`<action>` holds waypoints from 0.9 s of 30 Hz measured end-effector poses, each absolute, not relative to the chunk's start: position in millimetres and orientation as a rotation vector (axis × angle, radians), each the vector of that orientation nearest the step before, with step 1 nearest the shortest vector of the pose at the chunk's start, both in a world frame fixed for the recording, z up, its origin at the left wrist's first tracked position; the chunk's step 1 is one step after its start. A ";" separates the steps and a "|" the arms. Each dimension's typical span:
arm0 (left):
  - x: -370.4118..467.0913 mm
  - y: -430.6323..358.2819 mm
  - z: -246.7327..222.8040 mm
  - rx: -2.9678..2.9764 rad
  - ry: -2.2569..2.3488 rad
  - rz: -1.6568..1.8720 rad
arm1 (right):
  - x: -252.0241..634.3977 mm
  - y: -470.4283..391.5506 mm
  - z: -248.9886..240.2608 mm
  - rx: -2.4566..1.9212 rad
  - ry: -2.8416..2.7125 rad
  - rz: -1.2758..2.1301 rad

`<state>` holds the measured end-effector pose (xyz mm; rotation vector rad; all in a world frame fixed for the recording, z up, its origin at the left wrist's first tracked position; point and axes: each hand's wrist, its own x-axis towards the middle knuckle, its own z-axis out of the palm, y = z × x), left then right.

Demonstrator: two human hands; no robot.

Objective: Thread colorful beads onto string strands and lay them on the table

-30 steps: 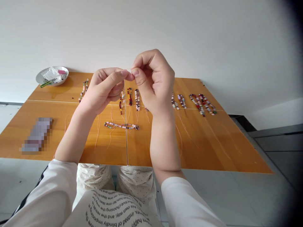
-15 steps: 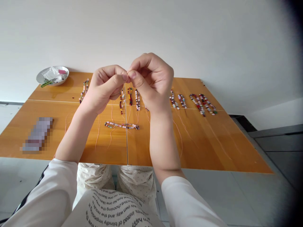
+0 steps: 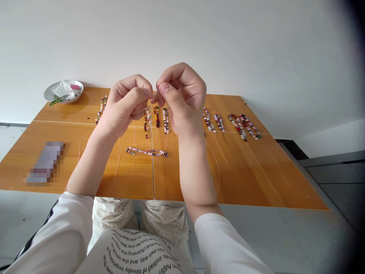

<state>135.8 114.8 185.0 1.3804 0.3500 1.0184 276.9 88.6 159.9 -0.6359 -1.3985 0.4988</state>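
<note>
Both of my hands are raised above the middle of the table, close together. My left hand (image 3: 129,101) is closed, its thumb pressed against the index finger; whatever it pinches is too small to make out. Between the thumb and index finger of my right hand (image 3: 182,97) shows a tiny dark bead-like piece (image 3: 157,86). A narrow gap separates the two pairs of fingertips. Below them, a loop of mixed-colour beads (image 3: 146,152) lies across the table seam. Behind the hands lie a dark red and yellow bead strand (image 3: 156,117) and a pink and purple one (image 3: 165,121).
The wooden table (image 3: 251,175) stands against a white wall. More bead strands (image 3: 243,125) lie at the right, with thin orange threads trailing forward. A bowl (image 3: 48,93) holding plastic bags and a green-handled tool (image 3: 58,99) is at the far left. A blurred-out flat object (image 3: 45,161) lies nearer.
My fingertips, touching before, have come slightly apart. The right hand has shifted a little left and turned, and a tiny dark piece now shows at its fingertips.
</note>
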 end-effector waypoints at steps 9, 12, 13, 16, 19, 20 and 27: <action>135.3 115.4 189.9 1.336 0.337 1.102 | 274.9 87.6 160.2 -0.555 -1.375 0.544; 134.6 114.5 193.1 1.318 0.358 1.095 | 276.9 89.9 159.8 -0.573 -1.392 0.547; 134.2 114.1 194.0 1.308 0.369 1.091 | 277.8 90.8 159.5 -0.580 -1.402 0.539; 133.1 113.2 195.6 1.289 0.384 1.090 | 279.8 92.1 159.2 -0.614 -1.414 0.526; 132.5 112.9 195.8 1.290 0.369 1.085 | 280.9 92.0 158.8 -0.667 -1.413 0.543; 132.5 112.9 195.9 1.288 0.366 1.083 | 281.3 92.4 158.5 -0.667 -1.416 0.547; 132.4 110.2 199.3 1.283 0.379 1.122 | 282.7 96.1 155.9 -0.504 -1.379 0.600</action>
